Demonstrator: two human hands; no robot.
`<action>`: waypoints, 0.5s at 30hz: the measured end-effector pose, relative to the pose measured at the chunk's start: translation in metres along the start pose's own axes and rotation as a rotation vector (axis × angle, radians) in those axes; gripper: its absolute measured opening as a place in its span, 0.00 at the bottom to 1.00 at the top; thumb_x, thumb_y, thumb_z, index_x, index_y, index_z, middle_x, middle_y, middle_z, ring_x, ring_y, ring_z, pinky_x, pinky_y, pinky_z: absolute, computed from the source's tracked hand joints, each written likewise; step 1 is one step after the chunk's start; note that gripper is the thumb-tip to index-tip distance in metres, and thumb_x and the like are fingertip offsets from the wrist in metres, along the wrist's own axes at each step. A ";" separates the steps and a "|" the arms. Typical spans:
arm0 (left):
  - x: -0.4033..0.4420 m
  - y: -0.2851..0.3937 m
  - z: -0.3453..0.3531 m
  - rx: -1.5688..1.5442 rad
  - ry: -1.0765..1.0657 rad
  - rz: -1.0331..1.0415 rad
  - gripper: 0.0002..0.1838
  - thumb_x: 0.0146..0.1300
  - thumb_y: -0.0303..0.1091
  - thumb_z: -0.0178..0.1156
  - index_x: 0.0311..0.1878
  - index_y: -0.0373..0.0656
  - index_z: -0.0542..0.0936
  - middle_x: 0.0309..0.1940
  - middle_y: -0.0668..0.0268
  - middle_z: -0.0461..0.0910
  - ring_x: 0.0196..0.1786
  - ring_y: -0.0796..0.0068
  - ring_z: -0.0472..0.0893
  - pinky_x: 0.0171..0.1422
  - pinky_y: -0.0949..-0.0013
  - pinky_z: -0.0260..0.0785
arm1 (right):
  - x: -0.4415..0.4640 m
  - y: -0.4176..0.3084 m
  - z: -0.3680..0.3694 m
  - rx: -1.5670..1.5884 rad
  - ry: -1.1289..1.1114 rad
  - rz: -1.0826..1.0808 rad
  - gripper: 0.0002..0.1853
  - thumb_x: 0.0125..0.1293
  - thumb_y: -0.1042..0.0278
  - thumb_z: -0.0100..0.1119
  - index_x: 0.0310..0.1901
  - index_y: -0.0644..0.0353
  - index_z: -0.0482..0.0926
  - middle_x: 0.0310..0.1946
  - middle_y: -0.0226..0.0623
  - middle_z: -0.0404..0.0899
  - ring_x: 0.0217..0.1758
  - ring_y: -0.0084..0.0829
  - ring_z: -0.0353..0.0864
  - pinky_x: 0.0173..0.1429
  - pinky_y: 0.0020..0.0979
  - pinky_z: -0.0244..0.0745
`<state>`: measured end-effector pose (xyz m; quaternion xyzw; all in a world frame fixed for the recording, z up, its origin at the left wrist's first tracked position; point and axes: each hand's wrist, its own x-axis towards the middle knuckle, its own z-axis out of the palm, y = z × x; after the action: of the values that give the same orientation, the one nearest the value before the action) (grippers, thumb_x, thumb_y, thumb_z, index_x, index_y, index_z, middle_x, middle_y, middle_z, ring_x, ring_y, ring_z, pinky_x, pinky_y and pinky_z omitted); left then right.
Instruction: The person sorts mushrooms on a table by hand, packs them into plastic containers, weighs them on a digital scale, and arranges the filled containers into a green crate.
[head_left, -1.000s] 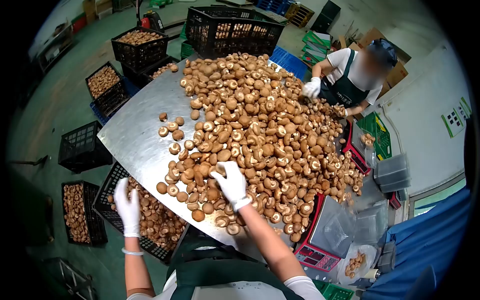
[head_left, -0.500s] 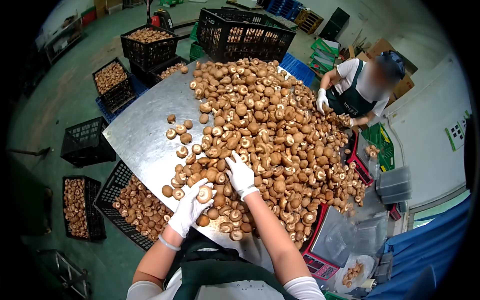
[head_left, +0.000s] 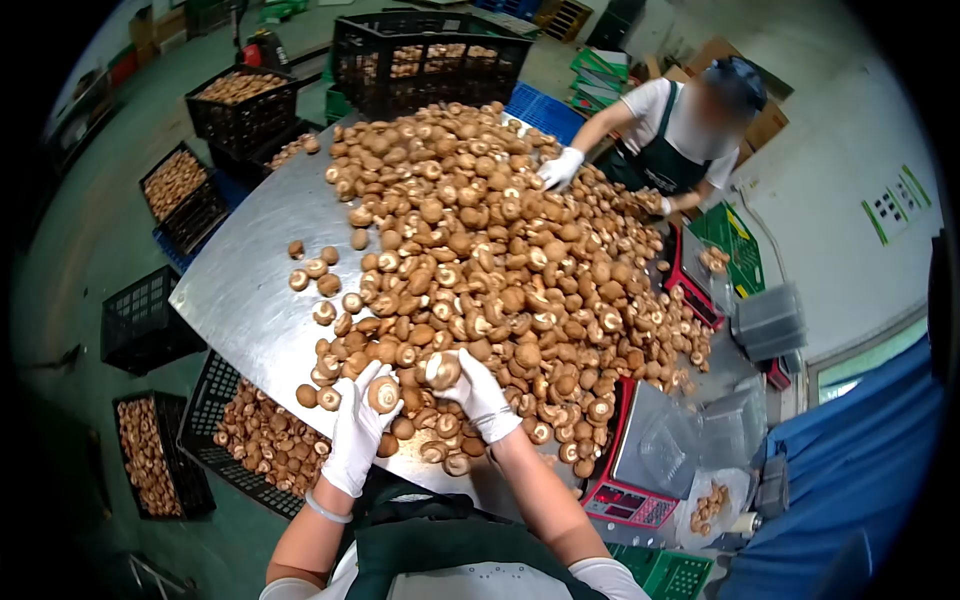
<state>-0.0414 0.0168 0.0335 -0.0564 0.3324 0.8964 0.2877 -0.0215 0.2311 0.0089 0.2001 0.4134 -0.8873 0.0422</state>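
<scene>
A broad heap of brown mushrooms (head_left: 520, 270) covers much of the metal table (head_left: 235, 275). My left hand (head_left: 352, 432), in a white glove, is closed on a mushroom (head_left: 383, 394) whose pale underside faces up. Close beside it, my right hand (head_left: 480, 394), gloved too, grips another mushroom (head_left: 441, 370) between thumb and fingers at the near edge of the heap. Loose mushrooms lie around both hands.
A black crate (head_left: 222, 385) of mushrooms stands below the table's left edge; a large black crate (head_left: 420, 70) is at the back. On the right are a red scale (head_left: 640, 450) and clear plastic boxes (head_left: 768, 320). A co-worker's gloved hand (head_left: 561, 168) reaches over the heap.
My right hand has picked up a mushroom and come nearer my left hand, which keeps its mushroom. The view has shifted. The co-worker's hand has reached farther over the heap.
</scene>
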 end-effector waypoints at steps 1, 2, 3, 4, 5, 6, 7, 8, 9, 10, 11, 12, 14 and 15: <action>0.001 -0.003 0.005 0.047 -0.007 0.032 0.33 0.73 0.58 0.41 0.70 0.43 0.62 0.69 0.60 0.62 0.68 0.68 0.66 0.67 0.61 0.63 | -0.005 0.003 -0.007 0.094 -0.157 0.047 0.21 0.75 0.51 0.44 0.52 0.63 0.75 0.44 0.39 0.82 0.45 0.31 0.83 0.43 0.35 0.83; 0.002 -0.005 0.012 0.077 -0.015 0.036 0.31 0.73 0.56 0.42 0.69 0.43 0.64 0.68 0.61 0.64 0.67 0.69 0.67 0.67 0.62 0.62 | -0.014 0.006 -0.009 0.124 -0.147 0.034 0.22 0.75 0.51 0.43 0.52 0.64 0.75 0.44 0.40 0.81 0.44 0.31 0.83 0.43 0.34 0.83; 0.004 -0.009 0.017 0.084 -0.032 0.014 0.31 0.73 0.56 0.42 0.69 0.43 0.64 0.68 0.61 0.64 0.67 0.69 0.67 0.67 0.62 0.62 | -0.024 0.009 -0.008 0.153 -0.137 0.021 0.24 0.75 0.50 0.42 0.52 0.65 0.75 0.44 0.41 0.81 0.43 0.31 0.84 0.43 0.34 0.84; 0.005 -0.014 0.022 0.151 -0.025 -0.013 0.29 0.74 0.53 0.43 0.69 0.42 0.64 0.67 0.61 0.65 0.67 0.69 0.67 0.68 0.62 0.62 | -0.034 0.010 -0.007 0.185 -0.077 0.012 0.24 0.76 0.51 0.40 0.52 0.67 0.75 0.42 0.43 0.81 0.41 0.31 0.84 0.42 0.33 0.84; 0.006 -0.020 0.027 0.219 -0.021 -0.039 0.28 0.74 0.50 0.45 0.68 0.41 0.65 0.67 0.61 0.66 0.67 0.69 0.67 0.69 0.63 0.61 | -0.043 0.011 -0.008 0.168 -0.055 -0.011 0.23 0.77 0.52 0.39 0.54 0.64 0.73 0.46 0.41 0.80 0.43 0.29 0.83 0.43 0.32 0.83; 0.005 -0.026 0.031 0.466 -0.030 0.016 0.24 0.73 0.40 0.49 0.66 0.39 0.67 0.65 0.60 0.68 0.67 0.68 0.67 0.70 0.63 0.59 | -0.054 0.011 -0.007 0.089 -0.025 -0.042 0.21 0.77 0.53 0.40 0.57 0.63 0.72 0.48 0.40 0.79 0.44 0.29 0.82 0.44 0.32 0.83; 0.002 -0.031 0.039 0.685 -0.081 0.028 0.24 0.68 0.34 0.55 0.66 0.38 0.68 0.66 0.57 0.67 0.69 0.63 0.66 0.72 0.62 0.57 | -0.064 0.011 -0.006 0.009 0.003 -0.073 0.20 0.77 0.55 0.40 0.59 0.61 0.71 0.51 0.39 0.78 0.46 0.28 0.82 0.45 0.31 0.82; -0.001 -0.038 0.044 0.917 -0.170 0.163 0.24 0.65 0.33 0.57 0.64 0.38 0.70 0.67 0.54 0.66 0.69 0.61 0.65 0.72 0.62 0.56 | -0.072 0.012 -0.008 -0.071 0.003 -0.013 0.20 0.77 0.58 0.41 0.65 0.56 0.65 0.57 0.36 0.74 0.51 0.26 0.79 0.47 0.30 0.81; -0.005 -0.046 0.046 1.142 -0.260 0.311 0.25 0.63 0.32 0.60 0.63 0.39 0.71 0.67 0.52 0.66 0.70 0.58 0.64 0.73 0.61 0.55 | -0.080 0.019 -0.005 -0.228 0.040 -0.090 0.24 0.76 0.60 0.43 0.70 0.53 0.60 0.61 0.36 0.69 0.55 0.26 0.76 0.48 0.30 0.80; -0.006 -0.051 0.051 1.150 -0.332 0.274 0.24 0.59 0.32 0.63 0.59 0.38 0.75 0.69 0.49 0.63 0.72 0.54 0.62 0.74 0.61 0.54 | -0.084 0.024 -0.010 -0.140 -0.003 -0.076 0.25 0.76 0.60 0.44 0.72 0.51 0.57 0.63 0.35 0.67 0.56 0.26 0.75 0.50 0.30 0.80; -0.006 -0.057 0.057 1.132 -0.357 0.202 0.20 0.58 0.32 0.63 0.54 0.37 0.77 0.70 0.48 0.61 0.73 0.53 0.61 0.74 0.59 0.54 | -0.088 0.023 -0.014 -0.053 -0.048 -0.060 0.27 0.76 0.60 0.44 0.73 0.50 0.55 0.65 0.34 0.64 0.57 0.26 0.74 0.51 0.30 0.79; -0.009 -0.061 0.064 1.138 -0.391 0.223 0.19 0.58 0.32 0.63 0.53 0.37 0.78 0.70 0.47 0.61 0.73 0.52 0.60 0.74 0.59 0.53 | -0.100 0.010 -0.018 0.047 -0.076 0.033 0.28 0.75 0.61 0.46 0.74 0.50 0.53 0.65 0.35 0.64 0.61 0.29 0.73 0.57 0.31 0.77; -0.015 -0.077 0.081 1.140 -0.468 0.256 0.16 0.60 0.34 0.60 0.49 0.38 0.78 0.69 0.46 0.62 0.74 0.49 0.57 0.76 0.56 0.49 | -0.109 0.009 -0.040 0.279 -0.120 0.084 0.28 0.76 0.57 0.43 0.73 0.54 0.53 0.66 0.36 0.65 0.63 0.30 0.72 0.60 0.32 0.75; -0.019 -0.086 0.089 1.153 -0.523 0.302 0.14 0.61 0.36 0.60 0.48 0.41 0.79 0.70 0.46 0.60 0.74 0.47 0.56 0.76 0.53 0.46 | -0.114 0.007 -0.046 0.376 -0.125 0.128 0.28 0.76 0.56 0.42 0.73 0.55 0.53 0.66 0.36 0.64 0.64 0.31 0.71 0.62 0.33 0.74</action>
<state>0.0297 0.1167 0.0596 0.3746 0.6834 0.5889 0.2140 0.0997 0.2508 0.0218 0.1748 0.2235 -0.9550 0.0859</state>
